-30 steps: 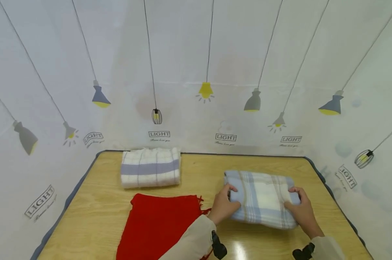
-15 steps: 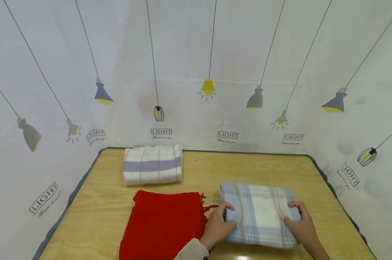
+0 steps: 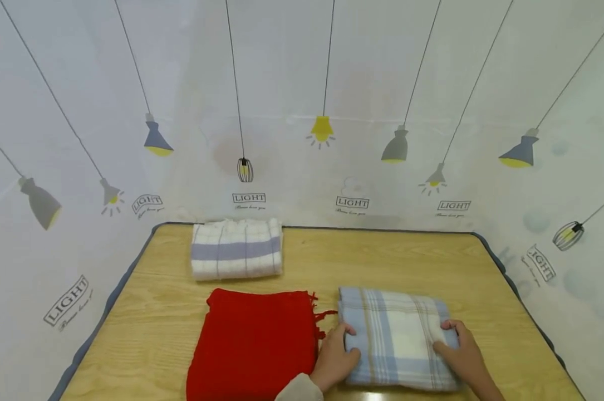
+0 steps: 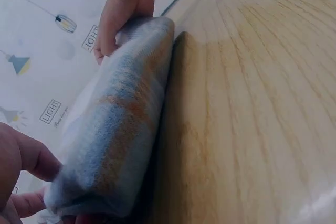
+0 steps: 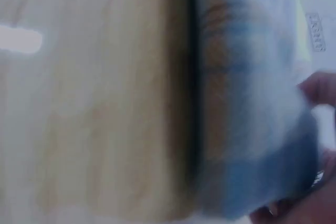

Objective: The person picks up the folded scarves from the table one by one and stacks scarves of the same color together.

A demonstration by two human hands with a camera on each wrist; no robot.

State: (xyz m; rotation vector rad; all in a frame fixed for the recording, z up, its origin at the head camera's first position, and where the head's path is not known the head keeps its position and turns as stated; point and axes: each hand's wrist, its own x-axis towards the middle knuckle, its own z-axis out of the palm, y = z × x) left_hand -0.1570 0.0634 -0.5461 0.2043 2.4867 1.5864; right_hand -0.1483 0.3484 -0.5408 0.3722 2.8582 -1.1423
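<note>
A folded blue-and-white plaid scarf (image 3: 399,340) lies low at the right front of the table, brown lines running through it. My left hand (image 3: 335,357) grips its left end, thumb on top and the other fingers partly hidden at the side. On the right end, my right hand (image 3: 463,355) holds it the same way. The left wrist view shows the scarf's thick rolled edge (image 4: 118,124) close above the wood, a dark shadow line beneath. Blur softens the scarf (image 5: 252,93) in the right wrist view.
Just left of my left hand lies a folded red scarf (image 3: 254,340), its fringe reaching toward the plaid one. Behind it, near the back edge, sits a folded white scarf (image 3: 236,250) with a purple stripe. Lamp-printed curtain (image 3: 302,167) surrounds the wooden table (image 3: 146,312).
Both hands have brought the plaid scarf toward me and down to the table, slightly to the left. It was tilted and raised before; now it lies flatter. The other scarves stayed put.
</note>
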